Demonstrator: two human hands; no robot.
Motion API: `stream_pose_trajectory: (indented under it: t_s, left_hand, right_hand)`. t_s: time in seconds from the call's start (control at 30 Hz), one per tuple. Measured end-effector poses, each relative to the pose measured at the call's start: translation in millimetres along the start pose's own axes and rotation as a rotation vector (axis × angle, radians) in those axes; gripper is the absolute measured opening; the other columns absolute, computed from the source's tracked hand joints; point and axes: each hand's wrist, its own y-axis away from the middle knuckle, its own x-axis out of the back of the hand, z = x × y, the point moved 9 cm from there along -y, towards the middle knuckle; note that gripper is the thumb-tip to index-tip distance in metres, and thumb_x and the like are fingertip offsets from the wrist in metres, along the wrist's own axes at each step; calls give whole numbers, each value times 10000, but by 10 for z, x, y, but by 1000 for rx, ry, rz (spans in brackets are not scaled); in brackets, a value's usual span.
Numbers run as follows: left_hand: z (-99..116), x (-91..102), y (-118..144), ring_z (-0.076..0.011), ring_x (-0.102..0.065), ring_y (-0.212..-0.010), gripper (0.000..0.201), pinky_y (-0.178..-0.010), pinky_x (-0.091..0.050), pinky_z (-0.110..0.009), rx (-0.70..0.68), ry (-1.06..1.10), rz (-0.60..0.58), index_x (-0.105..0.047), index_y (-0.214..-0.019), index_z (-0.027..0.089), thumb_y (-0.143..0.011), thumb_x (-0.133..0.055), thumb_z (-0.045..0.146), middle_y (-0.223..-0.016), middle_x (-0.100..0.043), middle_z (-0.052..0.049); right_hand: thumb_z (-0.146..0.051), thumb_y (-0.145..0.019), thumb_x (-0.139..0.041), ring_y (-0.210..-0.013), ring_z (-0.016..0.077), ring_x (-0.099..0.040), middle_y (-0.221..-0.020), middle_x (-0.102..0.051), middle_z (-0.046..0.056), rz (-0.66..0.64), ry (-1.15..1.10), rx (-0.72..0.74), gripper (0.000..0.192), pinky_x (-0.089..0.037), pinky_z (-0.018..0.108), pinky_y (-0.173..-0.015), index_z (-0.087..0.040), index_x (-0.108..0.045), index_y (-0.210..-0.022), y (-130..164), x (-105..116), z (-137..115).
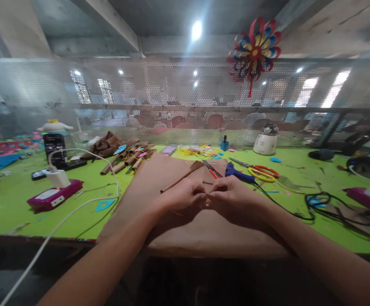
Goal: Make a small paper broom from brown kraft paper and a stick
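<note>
My left hand [191, 195] and my right hand [228, 191] meet above a large sheet of brown paper [178, 233]. Fingers and thumb are pinched together on each; whatever lies between them is too small to make out. A thin brown paper tube [180, 177] lies just beyond my left hand, its far end flared. Behind my right hand sits a red-handled tool [213, 171], partly covered. To its right are a blue hot glue gun [238, 173] with a black cord and a pair of scissors [263, 172] with red and yellow handles.
At the back left, brown paper rolls [130, 159] are heaped near a phone [55, 148]. A purple power strip [55, 195] trails a white cable [118, 182] across the left side. Further back stand a blue bottle [224, 144] and a white jug [266, 141].
</note>
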Motion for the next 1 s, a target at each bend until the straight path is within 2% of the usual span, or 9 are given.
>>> stream_pose_trajectory:
  t_s: [0.17, 0.43, 0.6, 0.8, 1.0]
  left_hand:
    - [-100, 28, -2, -119, -483, -635, 288, -560, -328, -225, 49, -45, 35, -653, -816, 155, -834, -446, 353, -730, -630, -29]
    - [-259, 23, -35, -112, -473, -640, 217, -576, -335, -219, 47, -51, -15, -648, -794, 145, -771, -466, 262, -701, -605, -8]
    - [-246, 23, -47, -108, -465, -650, 201, -587, -337, -217, -20, -71, -40, -627, -789, 140, -772, -459, 249, -718, -591, -11]
    - [-221, 58, -62, -111, -448, -657, 201, -593, -330, -220, -24, -84, -67, -606, -776, 133, -785, -459, 269, -712, -546, -4]
    - [-321, 38, -82, -92, -376, -588, 218, -544, -301, -211, -11, -16, -105, -574, -709, 128, -785, -448, 288, -630, -462, 24]
  right_hand:
    - [-296, -749, -591, -538, 89, -431, -578, -527, -11, 26, 19, -34, 188, -333, 192, -469, -137, -630, -657, 18, 104, 114]
    - [-246, -744, -546, -554, 99, -452, -573, -515, -18, -54, 4, -45, 148, -351, 206, -502, -145, -614, -660, 72, 131, 195]
    - [-210, -733, -548, -602, 117, -498, -629, -583, -1, -110, 50, 1, 124, -387, 224, -564, -153, -655, -705, 42, 120, 187]
    - [-230, -742, -546, -576, 114, -467, -582, -533, -10, -72, 158, -38, 127, -349, 220, -520, -156, -621, -672, 61, 120, 210]
    - [-268, -761, -543, -526, 92, -429, -552, -502, -23, -54, 16, -56, 174, -318, 209, -491, -149, -584, -641, 47, 107, 229]
